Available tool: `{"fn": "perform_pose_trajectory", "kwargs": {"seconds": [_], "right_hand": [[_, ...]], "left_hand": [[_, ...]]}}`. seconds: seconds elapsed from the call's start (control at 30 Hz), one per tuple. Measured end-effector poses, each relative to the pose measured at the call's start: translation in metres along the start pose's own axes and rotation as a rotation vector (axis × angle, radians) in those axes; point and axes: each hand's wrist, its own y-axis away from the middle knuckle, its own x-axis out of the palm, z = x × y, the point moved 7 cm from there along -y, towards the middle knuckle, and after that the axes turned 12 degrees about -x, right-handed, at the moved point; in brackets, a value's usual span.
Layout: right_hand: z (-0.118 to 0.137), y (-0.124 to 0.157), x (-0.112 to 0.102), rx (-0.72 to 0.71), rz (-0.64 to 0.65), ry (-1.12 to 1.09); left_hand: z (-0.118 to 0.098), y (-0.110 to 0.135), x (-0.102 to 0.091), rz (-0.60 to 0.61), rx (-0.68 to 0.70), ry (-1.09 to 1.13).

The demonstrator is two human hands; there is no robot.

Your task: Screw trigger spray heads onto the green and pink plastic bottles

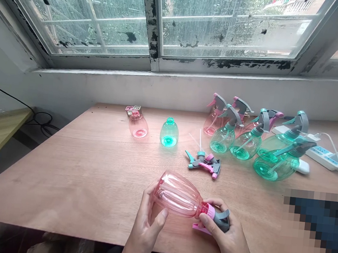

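Note:
A clear pink spray bottle (178,194) lies on its side between my hands, just above the table's near edge. Its base rests in my left hand (149,221), fingers behind it and thumb in front. My right hand (221,228) is closed around the neck, at the pink collar of the grey-and-pink spray head (221,219). Beyond the bottle, two loose spray heads lie together: one with a teal trigger (195,160), one with a pink trigger (213,166). Farther back stand a headless pink bottle (139,125) and a headless green bottle (169,133).
Several assembled green spray bottles (247,145) and pink ones (214,121) stand at the back right. Behind them are a white power strip (324,157) and cable. Small square items (133,108) sit by the wall. A blurred dark patch (322,223) covers the right side.

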Motion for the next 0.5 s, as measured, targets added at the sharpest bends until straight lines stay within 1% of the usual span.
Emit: {"fn": "perform_pose_trajectory", "kwargs": {"seconds": [0.2,0.33,0.5], "right_hand": [[0.0024,-0.0010,0.0014,-0.010,0.002,0.011],[0.0025,-0.0007,0.0005,-0.010,-0.018,0.003],[0.0022,-0.0002,0.0011,-0.005,-0.017,-0.002]], "left_hand": [[0.0064,-0.0042,-0.0024,-0.036,0.041,-0.010],[0.0085,-0.0061,-0.0008,-0.025,0.020,-0.021],[0.0065,-0.0044,-0.0012,-0.038,0.008,-0.014]]}}
